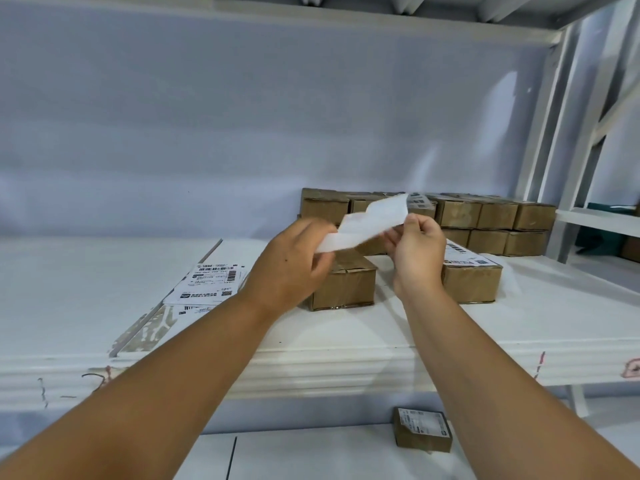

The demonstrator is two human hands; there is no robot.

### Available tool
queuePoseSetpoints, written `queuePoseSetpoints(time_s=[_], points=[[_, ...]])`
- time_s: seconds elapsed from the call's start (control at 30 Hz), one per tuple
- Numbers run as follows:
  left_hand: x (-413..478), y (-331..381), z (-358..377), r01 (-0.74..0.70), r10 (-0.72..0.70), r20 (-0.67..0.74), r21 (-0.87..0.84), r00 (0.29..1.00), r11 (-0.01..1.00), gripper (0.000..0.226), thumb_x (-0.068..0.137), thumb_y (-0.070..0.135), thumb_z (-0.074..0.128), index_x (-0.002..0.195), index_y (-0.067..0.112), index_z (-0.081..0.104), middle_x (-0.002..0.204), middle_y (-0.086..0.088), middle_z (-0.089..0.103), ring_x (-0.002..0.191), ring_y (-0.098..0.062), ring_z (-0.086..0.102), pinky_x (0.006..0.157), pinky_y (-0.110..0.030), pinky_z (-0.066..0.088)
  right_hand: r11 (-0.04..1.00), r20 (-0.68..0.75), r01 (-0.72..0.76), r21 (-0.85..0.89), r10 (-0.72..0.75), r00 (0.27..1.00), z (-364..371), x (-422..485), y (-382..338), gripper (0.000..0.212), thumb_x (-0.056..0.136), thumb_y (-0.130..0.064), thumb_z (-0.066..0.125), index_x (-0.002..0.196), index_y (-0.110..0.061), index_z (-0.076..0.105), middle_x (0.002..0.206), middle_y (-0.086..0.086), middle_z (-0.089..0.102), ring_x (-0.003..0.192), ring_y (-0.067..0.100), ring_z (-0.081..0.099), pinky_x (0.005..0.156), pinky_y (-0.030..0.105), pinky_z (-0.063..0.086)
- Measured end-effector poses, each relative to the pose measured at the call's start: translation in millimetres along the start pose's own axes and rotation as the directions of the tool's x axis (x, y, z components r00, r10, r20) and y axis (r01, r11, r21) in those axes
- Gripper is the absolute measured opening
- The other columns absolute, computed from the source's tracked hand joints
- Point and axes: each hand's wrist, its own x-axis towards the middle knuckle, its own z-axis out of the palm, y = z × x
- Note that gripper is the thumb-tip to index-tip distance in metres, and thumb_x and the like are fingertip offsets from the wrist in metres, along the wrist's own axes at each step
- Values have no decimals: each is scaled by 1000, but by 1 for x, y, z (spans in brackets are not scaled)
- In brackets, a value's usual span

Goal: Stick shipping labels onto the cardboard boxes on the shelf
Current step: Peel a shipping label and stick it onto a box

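— Shipping label (pixel 367 223): where is it?
— Up in the air over the shelf (pixel 86 289), stretched between both hands. Its plain white side faces the camera, and it bends and waves along its length. It touches no box.
— How do the hands hold it?
— The left hand (pixel 291 268) pinches the lower left end, with its fingers curled in around the paper. The right hand (pixel 415 251) pinches the right part from below, between thumb and fingers. I cannot tell whether the paper is one sheet or two.
— And the boxes?
— A near box (pixel 346 289) sits on the shelf right under the left hand and is partly hidden by it. It is plain brown where it shows. To its right, apart from it, is a labelled box (pixel 471 278) with a printed sheet flat on its top. Behind both, against the pale wall (pixel 242 116), a stack of boxes (pixel 485 216) stands two high.
— Any more labels?
— A pile of printed labels (pixel 211 282) lies on the shelf just left of the left hand. It is fanned a little, with the barcodes up.
— Anything lower down?
— A small box (pixel 423 429) with a label on top sits on the white surface below the shelf edge, between the forearms and nearer the right one.
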Motion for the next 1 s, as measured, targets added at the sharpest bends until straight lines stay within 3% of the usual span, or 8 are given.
queuePoseSetpoints(time_s=[0.1, 0.2, 0.33, 0.43, 0.57, 0.73, 0.9, 1.0], points=[[-4, 4, 4, -47, 46, 153, 4, 987, 999, 42, 78, 36, 41, 104, 12, 65, 102, -2, 65, 87, -22, 62, 74, -35, 52, 1000, 61, -8, 29, 6, 998, 3, -3, 0, 24, 103, -15, 34, 82, -15, 46, 80, 3, 61, 80, 13, 70, 77, 28, 55], [-5, 4, 7, -97, 98, 203, -15, 974, 995, 41, 80, 43, 47, 105, 15, 63, 106, 2, 63, 93, -20, 61, 75, -39, 53, 1000, 75, 2, 8, -3, 997, 5, -3, 0, 24, 103, -15, 35, 82, -15, 46, 92, 10, 58, 78, 15, 71, 82, 35, 57], [-4, 5, 5, -93, 103, 218, -55, 970, 994, 43, 86, 49, 41, 104, 16, 61, 111, 5, 60, 100, -16, 57, 79, -38, 50, 970, 52, 117, -213, -109, 993, 4, -6, 2, 20, 102, -19, 36, 87, -19, 49, 99, 7, 62, 75, 10, 71, 66, 24, 58], [-3, 7, 3, -93, 102, 169, -59, 980, 994, 39, 90, 43, 36, 93, 13, 61, 111, 1, 62, 103, -15, 57, 82, -34, 49, 891, 79, 236, -387, -224, 972, 3, -8, 3, 17, 102, -19, 36, 91, -18, 49, 87, -4, 60, 73, 6, 68, 59, 9, 44], [-3, 7, 3, -61, 73, 129, -97, 989, 993, 42, 89, 39, 34, 87, 9, 64, 106, -1, 65, 100, -15, 59, 81, -24, 44, 854, 84, 236, -464, -223, 971, 0, -5, 6, 17, 103, -18, 35, 94, -15, 49, 82, -12, 53, 72, 8, 66, 57, 16, 42], [-5, 5, 6, -120, 134, 94, -139, 986, 983, 33, 89, 32, 40, 87, 8, 62, 109, -2, 65, 105, -10, 55, 86, -20, 41, 773, 48, 279, -570, -308, 950, 0, 1, 12, 16, 99, -12, 40, 89, -16, 52, 96, 6, 61, 93, 23, 57, 77, 32, 43], [-7, 12, 2, -171, 172, -17, -249, 985, 953, 34, 91, 30, 43, 105, 4, 59, 107, -6, 64, 100, -10, 56, 84, -17, 43, 752, 30, 266, -603, -312, 950, 1, 4, 13, 16, 98, -10, 42, 87, -16, 52, 101, 12, 62, 96, 25, 53, 80, 31, 39], [-6, 16, -3, -88, 82, -33, -438, 996, 895, 28, 90, 35, 41, 113, 21, 48, 111, -3, 62, 96, -7, 64, 79, -10, 45, 762, 23, 289, -579, -338, 941, 2, 4, 13, 16, 97, -10, 43, 87, -16, 54, 102, 10, 62, 95, 23, 53, 79, 29, 38]])
